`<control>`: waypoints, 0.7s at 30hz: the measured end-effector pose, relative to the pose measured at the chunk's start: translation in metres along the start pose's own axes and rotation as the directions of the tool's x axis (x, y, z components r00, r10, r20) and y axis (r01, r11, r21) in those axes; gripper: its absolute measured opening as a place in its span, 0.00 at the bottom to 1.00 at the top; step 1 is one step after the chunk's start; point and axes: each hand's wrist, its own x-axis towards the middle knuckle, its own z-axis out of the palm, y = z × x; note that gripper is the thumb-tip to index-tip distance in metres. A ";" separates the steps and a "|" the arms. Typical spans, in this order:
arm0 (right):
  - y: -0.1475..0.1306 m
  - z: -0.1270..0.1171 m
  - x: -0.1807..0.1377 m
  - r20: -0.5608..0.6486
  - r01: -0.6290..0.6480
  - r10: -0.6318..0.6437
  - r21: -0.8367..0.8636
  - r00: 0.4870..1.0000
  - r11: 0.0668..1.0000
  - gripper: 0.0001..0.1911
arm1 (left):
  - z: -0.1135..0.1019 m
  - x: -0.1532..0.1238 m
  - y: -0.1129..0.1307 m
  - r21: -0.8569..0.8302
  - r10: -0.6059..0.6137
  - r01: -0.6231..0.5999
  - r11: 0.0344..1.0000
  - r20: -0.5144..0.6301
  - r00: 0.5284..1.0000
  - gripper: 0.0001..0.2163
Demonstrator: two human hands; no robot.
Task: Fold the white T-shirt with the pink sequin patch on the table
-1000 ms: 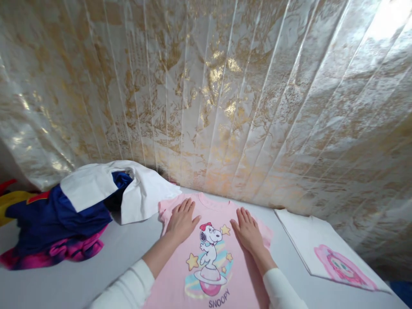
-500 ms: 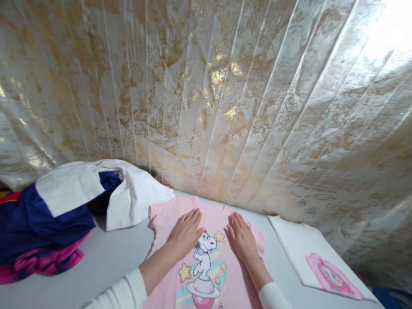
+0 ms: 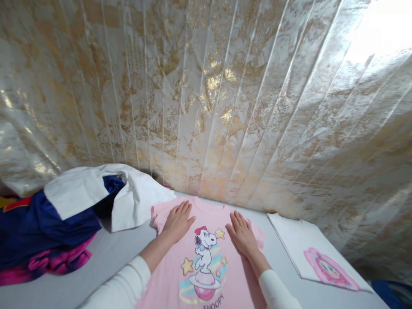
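Note:
A pink T-shirt (image 3: pixel 209 210) with a Snoopy print lies spread face up on the grey table (image 3: pixel 122 253), its collar toward the wall. My left hand (image 3: pixel 176 221) rests flat on the shirt's left shoulder, fingers stretched out. My right hand (image 3: pixel 242 234) lies flat on the right shoulder, fingers together and straight. Neither hand holds anything. White sleeves cover both forearms.
A heap of clothes sits at the left: a white garment (image 3: pixel 83 193) over dark blue (image 3: pixel 38 227) and magenta (image 3: pixel 54 262) ones. A folded white shirt (image 3: pixel 309 253) with a pink print lies at the right. A gold-and-white draped sheet (image 3: pixel 225 107) backs the table.
My left hand slid toward the print and then back out to the left shoulder of the pink shirt. My right hand stayed on the right shoulder. The view shifted a little.

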 end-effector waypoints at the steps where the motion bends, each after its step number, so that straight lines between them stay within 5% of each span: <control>1: 0.001 -0.003 -0.001 -0.014 0.004 -0.004 0.044 1.000 0.999 0.31 | -0.004 -0.004 -0.004 0.003 -0.018 0.018 1.000 0.003 1.000 0.21; 7: -0.012 -0.020 -0.027 -0.146 -0.002 0.049 0.305 0.988 0.952 0.28 | -0.040 -0.048 -0.037 -0.036 -0.230 0.229 0.973 -0.014 0.973 0.22; 12: -0.086 -0.008 -0.064 -0.085 0.090 -0.058 0.447 0.995 0.890 0.30 | -0.055 -0.062 -0.022 -0.265 -0.260 0.282 0.922 0.114 0.959 0.14; 16: -0.158 -0.002 -0.080 0.025 0.065 -0.117 0.708 0.993 0.703 0.45 | -0.071 -0.068 0.015 -0.548 -0.131 0.178 0.817 0.125 0.984 0.11; 21: -0.196 -0.045 -0.065 -0.135 0.108 0.032 0.897 0.990 0.428 0.27 | -0.100 -0.076 0.017 -0.806 -0.043 -0.039 0.590 -0.080 0.996 0.18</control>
